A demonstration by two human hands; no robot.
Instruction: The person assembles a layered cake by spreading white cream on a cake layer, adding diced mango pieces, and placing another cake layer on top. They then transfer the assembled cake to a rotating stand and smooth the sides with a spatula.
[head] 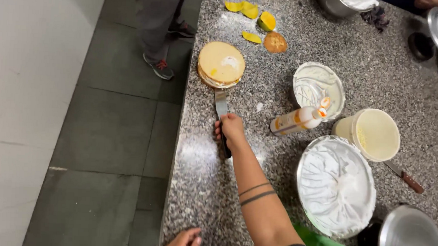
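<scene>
- At twelve o'clock from my right hand [232, 130], the round sponge cake [221, 64] sits near the granite counter [206, 186] edge.
- Right fingers wrap the palette knife [221, 119], blade tip touching the cake.
- Left hand [183, 242] at six o'clock, fingers curled, resting on the counter's edge.

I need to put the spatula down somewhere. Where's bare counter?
Bare granite lies near the counter edge, between the right hand holding the spatula and the left hand. Another patch lies between the cake and the glass bowl. It is crowded around the cream bowl, squeeze bottle and tub.
</scene>
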